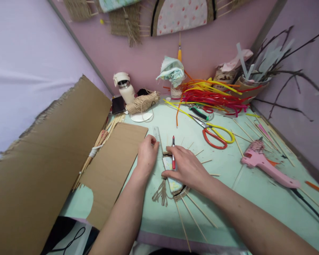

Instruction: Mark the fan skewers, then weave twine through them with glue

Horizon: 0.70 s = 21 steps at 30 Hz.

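A small half-round craft piece [168,165] lies on the table, with patterned cloth, a twine rim, a twine tassel [162,193] and thin sticks fanning outward. Over it rests my right hand [187,165], thumb and fingers spread along its straight side. A red pen [173,161] stands out from between the fingers of this hand, its tip pointing away from me. My left hand [146,153] is closed in a pinch right beside a clear ruler [156,133]; whatever is between those fingertips is hidden.
Cardboard sheets [122,141] and a stick bundle [95,150] stand left. Scissors [215,136], pliers [199,112] and bright pipe cleaners [212,97] lie behind. A pink glue gun [268,166] and loose sticks are right. A white bottle [126,90] and twine roll [142,102] are back left.
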Motion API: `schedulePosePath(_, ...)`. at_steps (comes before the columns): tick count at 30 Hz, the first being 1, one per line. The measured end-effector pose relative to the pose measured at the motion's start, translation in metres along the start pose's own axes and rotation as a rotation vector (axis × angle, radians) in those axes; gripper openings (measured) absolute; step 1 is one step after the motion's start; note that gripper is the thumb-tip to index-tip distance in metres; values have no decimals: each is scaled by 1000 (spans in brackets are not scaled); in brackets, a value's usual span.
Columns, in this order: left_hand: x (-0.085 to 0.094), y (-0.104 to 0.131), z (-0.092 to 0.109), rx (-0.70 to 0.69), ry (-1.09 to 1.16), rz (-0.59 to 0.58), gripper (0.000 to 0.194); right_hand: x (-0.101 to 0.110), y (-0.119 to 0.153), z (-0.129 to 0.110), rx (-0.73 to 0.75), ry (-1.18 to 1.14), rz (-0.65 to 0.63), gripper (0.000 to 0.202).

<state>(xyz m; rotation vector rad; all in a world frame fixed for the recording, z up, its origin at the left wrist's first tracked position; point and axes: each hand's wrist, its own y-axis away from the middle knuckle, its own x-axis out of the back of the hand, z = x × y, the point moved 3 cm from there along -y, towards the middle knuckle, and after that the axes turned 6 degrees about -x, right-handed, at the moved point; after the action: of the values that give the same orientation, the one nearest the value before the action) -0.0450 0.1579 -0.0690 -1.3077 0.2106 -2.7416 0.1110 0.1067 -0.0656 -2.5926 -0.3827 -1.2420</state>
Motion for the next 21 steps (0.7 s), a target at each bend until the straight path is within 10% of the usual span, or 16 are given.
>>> schedulePosePath(8,-2,0,-1,14,12,-3,3,3,-2,6,-35,-182,150,24)
schedulePosePath(14,-2,0,-1,14,11,-6,3,7,-3,8,-34,-336,198,31)
schedulePosePath(21,-1,1,2,-5,-5,-10,5,54,-3,1,-91,-398,155,25)
